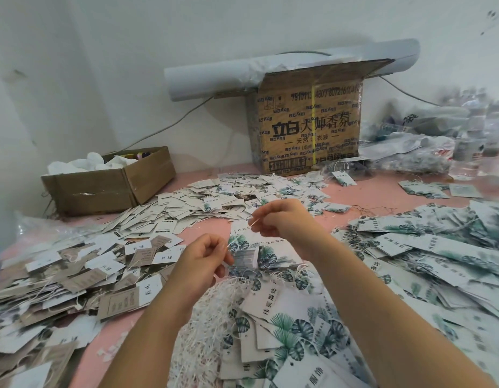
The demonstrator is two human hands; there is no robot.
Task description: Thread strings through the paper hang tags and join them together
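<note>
While left hand (203,264) and right hand (282,219) pinched a thin white string (240,235) stretched between them, a leaf-printed white paper hang tag (247,257) sat just right of the left hand. Threading judged underway; next: draw string through, knot.

I see hang tags (186,208) heaped across the desk (382,191). Behind them, a small box (108,183) sits left, a large box (307,127) centre.

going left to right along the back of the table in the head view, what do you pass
small open cardboard box → big printed cardboard box → heap of clear plastic bags
</note>
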